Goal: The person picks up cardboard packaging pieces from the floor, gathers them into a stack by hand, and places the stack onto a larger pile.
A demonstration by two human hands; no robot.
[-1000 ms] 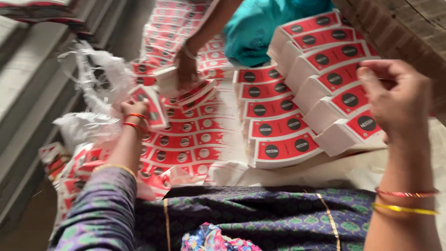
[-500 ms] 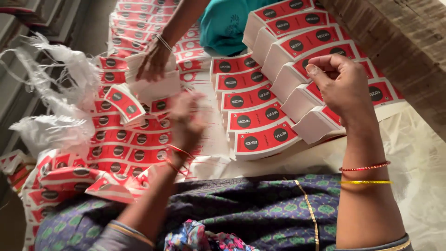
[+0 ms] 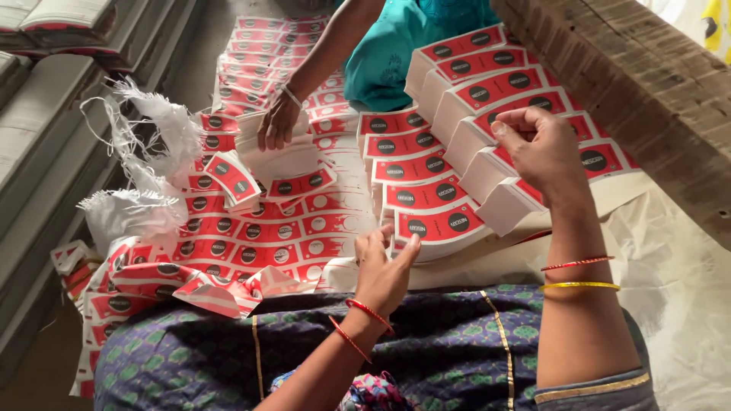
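red label stacks [image 3: 434,221] under spread left hand [image 3: 384,274]; right hand [image 3: 544,148] curled shut, co-worker's hand [image 3: 278,122] beyond

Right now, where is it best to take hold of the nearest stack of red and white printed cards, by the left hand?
Probably pinch the nearest stack of red and white printed cards at its near left edge, coming from the left hand side: that white edge faces the hand, uncovered, while further stacks overlap its far side.

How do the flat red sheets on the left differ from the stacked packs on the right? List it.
The flat red sheets lie spread in overlapping rows, some crumpled; the stacked packs stand in thick, neat tilted bundles showing white edges. The left hand rests between both; the right hand hovers over the packs. Both share red faces with dark round marks.
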